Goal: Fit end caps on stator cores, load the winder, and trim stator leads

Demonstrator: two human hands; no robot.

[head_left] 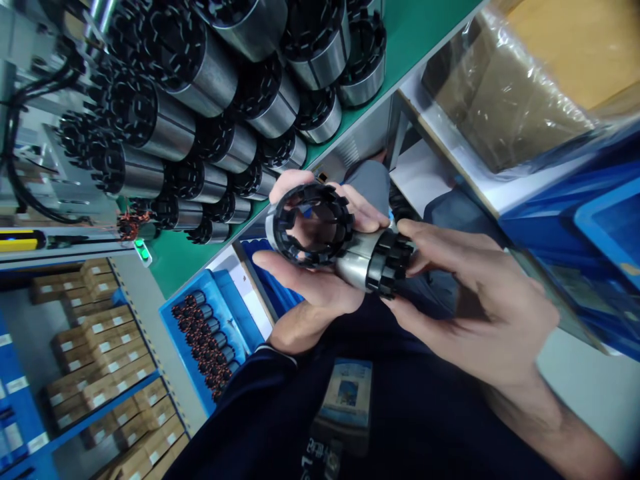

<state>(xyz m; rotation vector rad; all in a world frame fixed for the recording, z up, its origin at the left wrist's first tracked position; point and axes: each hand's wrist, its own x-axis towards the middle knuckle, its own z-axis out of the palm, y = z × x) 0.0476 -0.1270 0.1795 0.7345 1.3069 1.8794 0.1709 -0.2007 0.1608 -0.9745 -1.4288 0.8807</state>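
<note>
Two motor stators, silver metal rings with black toothed plastic ends, are held together in front of my body. My left hand (pixel 325 287) curls around the first stator (pixel 313 227), whose open bore faces the camera. Tilted against it on the right is the second stator (pixel 360 260), its black toothed end pointing right. The thumb and fingers of my right hand (pixel 480 287) grip that toothed end. Further stators (pixel 170 123) stand in stacked rows on the green bench (pixel 405 33) at upper left.
A blue bin (pixel 227 293) at lower left holds several stators wound with copper wire. Cardboard boxes (pixel 113 333) sit on the floor and racks beyond. To the right are a plastic-wrapped carton (pixel 500 100) and blue crates (pixel 590 220). Black cables (pixel 15 133) hang at far left.
</note>
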